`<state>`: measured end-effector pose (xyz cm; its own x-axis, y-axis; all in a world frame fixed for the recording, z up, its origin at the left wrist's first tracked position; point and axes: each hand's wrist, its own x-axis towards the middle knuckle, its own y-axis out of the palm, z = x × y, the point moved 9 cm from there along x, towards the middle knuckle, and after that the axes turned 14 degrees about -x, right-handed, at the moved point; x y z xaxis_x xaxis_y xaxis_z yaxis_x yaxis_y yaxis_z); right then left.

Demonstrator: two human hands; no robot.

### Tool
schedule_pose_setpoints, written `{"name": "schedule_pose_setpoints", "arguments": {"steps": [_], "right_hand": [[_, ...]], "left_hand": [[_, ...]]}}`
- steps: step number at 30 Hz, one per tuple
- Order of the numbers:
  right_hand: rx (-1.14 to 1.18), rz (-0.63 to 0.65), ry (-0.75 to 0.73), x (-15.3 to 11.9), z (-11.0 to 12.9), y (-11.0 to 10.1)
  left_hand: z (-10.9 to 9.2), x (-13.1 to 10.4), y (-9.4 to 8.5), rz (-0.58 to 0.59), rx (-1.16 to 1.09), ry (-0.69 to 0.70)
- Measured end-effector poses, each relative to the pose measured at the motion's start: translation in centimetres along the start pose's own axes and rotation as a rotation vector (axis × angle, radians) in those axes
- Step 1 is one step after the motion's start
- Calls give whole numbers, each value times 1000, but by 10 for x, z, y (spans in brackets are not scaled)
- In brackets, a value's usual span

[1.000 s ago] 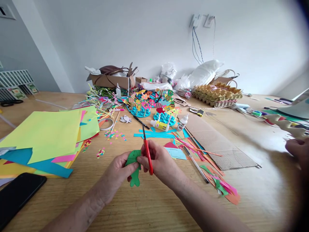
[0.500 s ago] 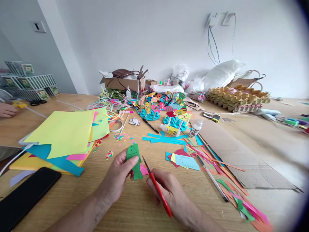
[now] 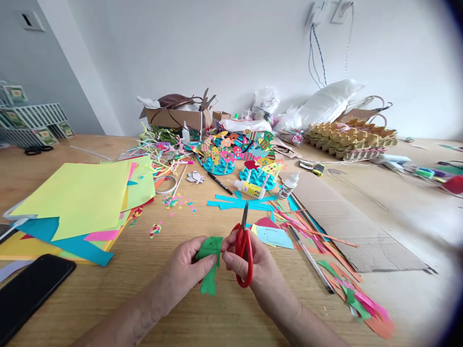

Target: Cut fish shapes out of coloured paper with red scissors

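My left hand (image 3: pixel 191 262) pinches a green paper fish (image 3: pixel 210 260) between thumb and fingers, its tail hanging down. A drawn eye and a curved line show near the fish's head. Red-handled scissors (image 3: pixel 244 255) are in my right hand (image 3: pixel 258 262), blades together and pointing up. The right thumb and fingertips are at the green paper's right edge. Beyond the scissors, a light blue paper piece with a drawn outline (image 3: pixel 275 236) lies on the wooden table (image 3: pixel 173 318).
Yellow sheets (image 3: pixel 79 193) and a black phone (image 3: pixel 34 294) lie at left. Glue bottles (image 3: pixel 289 185), paper fish on blue bases (image 3: pixel 257 178) and a black marker (image 3: pixel 220 183) stand or lie ahead. At right are a pen (image 3: pixel 311 260), paper strips and cardboard (image 3: pixel 354 221).
The scissors have turned upright, and my right hand has come up to the green fish's edge. The fish is lower and further right. The whole view has shifted slightly.
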<state>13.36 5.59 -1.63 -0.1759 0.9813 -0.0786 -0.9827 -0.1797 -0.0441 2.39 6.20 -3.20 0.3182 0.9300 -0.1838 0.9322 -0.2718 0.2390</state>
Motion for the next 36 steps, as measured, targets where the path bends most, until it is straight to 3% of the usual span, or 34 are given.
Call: {"name": "schedule_pose_setpoints", "arguments": {"steps": [5, 11, 14, 18, 23, 36], "right_hand": [[-8, -14, 1, 1, -1, -2], [-33, -52, -4, 2, 2, -4], [-126, -33, -12, 0, 5, -2], [-391, 106, 4, -4, -1, 7], [-589, 229, -15, -8, -12, 17], [-476, 343, 49, -14, -27, 30]], "left_hand": [[-4, -3, 16, 125, 26, 29], [-4, -5, 18, 85, -23, -22], [-2, -4, 10, 24, -44, -27], [-9, -1, -13, -94, -103, 32], [-19, -1, -25, -124, -234, 81], [-19, -1, -20, -108, -353, 84]]}}
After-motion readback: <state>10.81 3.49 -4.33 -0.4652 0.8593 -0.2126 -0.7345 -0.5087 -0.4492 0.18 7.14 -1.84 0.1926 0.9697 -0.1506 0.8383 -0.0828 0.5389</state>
